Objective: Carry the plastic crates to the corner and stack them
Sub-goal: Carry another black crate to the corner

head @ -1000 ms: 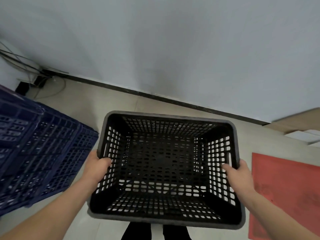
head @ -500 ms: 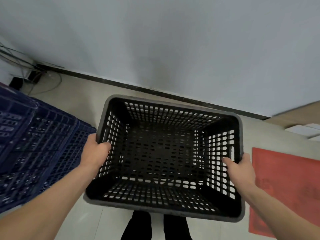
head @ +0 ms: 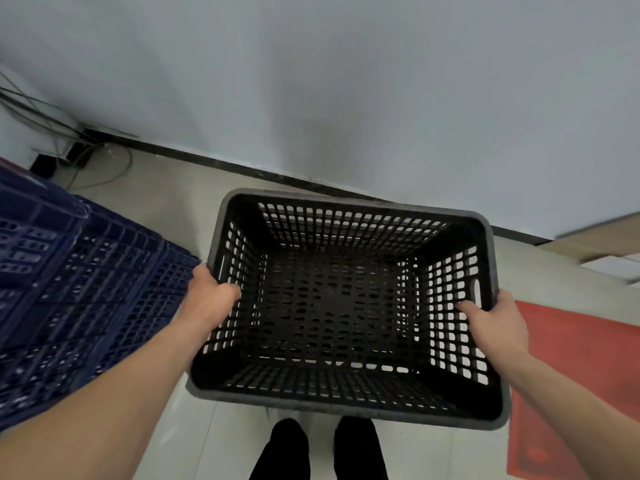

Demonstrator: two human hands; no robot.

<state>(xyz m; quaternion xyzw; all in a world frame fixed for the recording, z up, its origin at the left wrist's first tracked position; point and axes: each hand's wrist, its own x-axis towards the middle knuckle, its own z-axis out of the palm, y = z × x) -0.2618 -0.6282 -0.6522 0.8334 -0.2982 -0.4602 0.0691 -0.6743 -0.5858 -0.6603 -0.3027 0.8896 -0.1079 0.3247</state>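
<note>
two hands, left hand and right hand, grip black crate rims; blue crates just beside.

Room edge with pale floor.
Red mat at right; cables lie along grey wall at left.
</note>
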